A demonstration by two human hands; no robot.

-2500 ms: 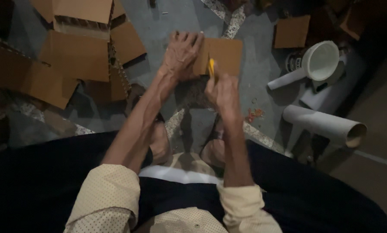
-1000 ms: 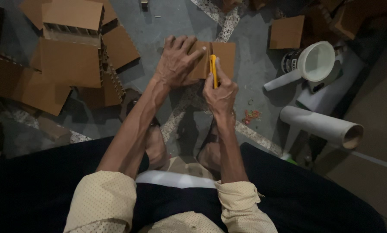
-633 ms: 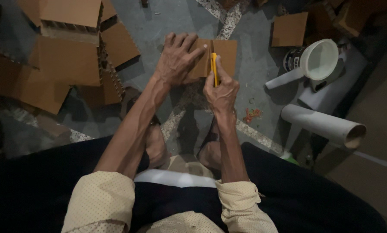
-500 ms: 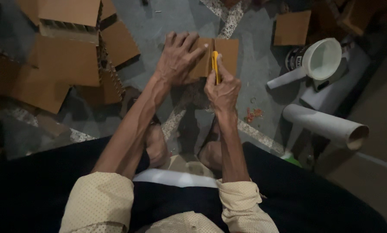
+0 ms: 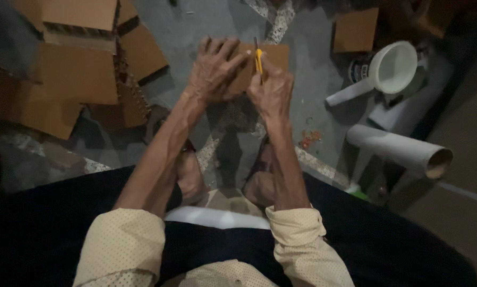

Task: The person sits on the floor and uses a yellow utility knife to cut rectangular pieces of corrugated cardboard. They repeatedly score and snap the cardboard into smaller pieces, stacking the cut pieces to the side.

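Note:
A small brown cardboard piece (image 5: 274, 56) lies flat on the grey floor in front of me. My left hand (image 5: 213, 69) presses down on its left part with the fingers spread. My right hand (image 5: 271, 91) grips a yellow utility knife (image 5: 258, 58), whose blade end rests on the cardboard near its middle. The two hands are close together, almost touching.
Several cardboard sheets and flaps (image 5: 79, 74) are piled at the left. Another cardboard square (image 5: 355, 29) lies at the upper right. A white scoop with a handle (image 5: 390, 69) and a cardboard tube (image 5: 400, 151) lie at the right. My bare feet (image 5: 190, 175) are below the hands.
The knife in my right hand has slid a little along the cardboard; my left hand keeps pressing on the piece. The view has shifted slightly.

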